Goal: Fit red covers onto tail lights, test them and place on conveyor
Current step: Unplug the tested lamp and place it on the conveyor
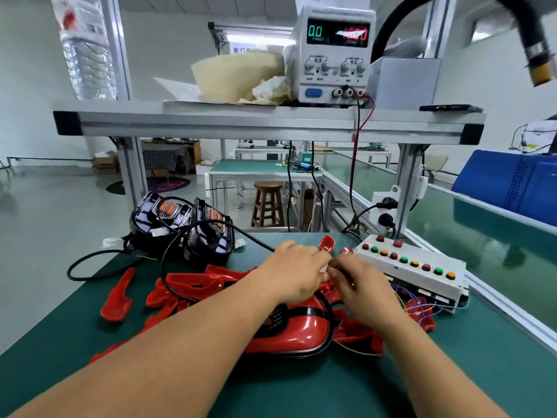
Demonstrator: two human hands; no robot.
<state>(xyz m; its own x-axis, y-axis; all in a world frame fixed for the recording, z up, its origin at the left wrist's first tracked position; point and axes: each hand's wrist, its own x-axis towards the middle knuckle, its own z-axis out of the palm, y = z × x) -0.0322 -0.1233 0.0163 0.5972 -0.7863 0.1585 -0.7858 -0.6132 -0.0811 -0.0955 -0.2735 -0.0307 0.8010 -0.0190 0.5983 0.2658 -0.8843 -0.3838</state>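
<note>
A tail light with a red cover (304, 330) lies on the green mat under my forearms. My left hand (294, 271) and my right hand (363, 285) meet above it, fingers pinched together on a small white connector (325, 268) between them. Several loose red covers (193, 286) are scattered on the mat at the left and right. Two uncovered tail lights (184, 227) with black cables stand at the back left. A white test box (413, 267) with coloured buttons sits at the right, coloured wires trailing from it.
A power supply (334, 52) reading 0.0 stands on the upper shelf (271, 122), with red and black leads hanging down. The green conveyor (470, 224) runs along the right, and a blue bin (512, 182) is beside it. A wooden stool (268, 203) stands beyond the table.
</note>
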